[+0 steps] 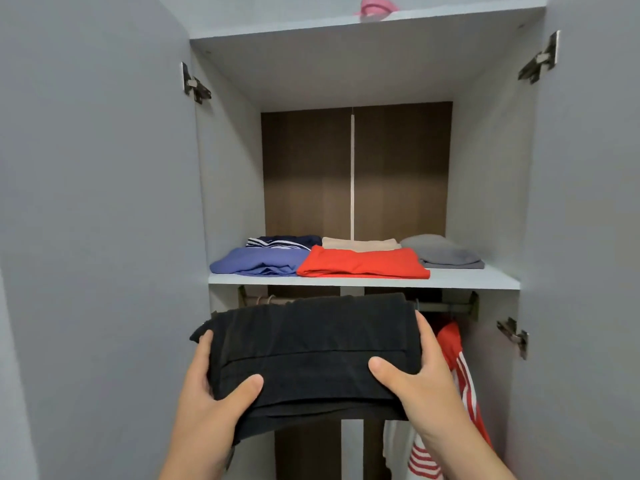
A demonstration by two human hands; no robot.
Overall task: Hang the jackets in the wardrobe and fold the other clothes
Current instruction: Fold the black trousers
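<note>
We hold the folded black garment [308, 355] low in the frame, left hand [211, 400] and right hand [419, 386] each clamped on an end, thumbs on top. It likely goes up onto the shelf [467, 280], probably the bare front right.

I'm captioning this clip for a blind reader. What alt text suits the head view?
The left hand and right hand hold a folded black garment before an open grey wardrobe, below its shelf. The shelf carries a blue garment, red garment, beige garment, grey garment and navy striped garment, all folded; a red-and-white jacket hangs under it.
</note>
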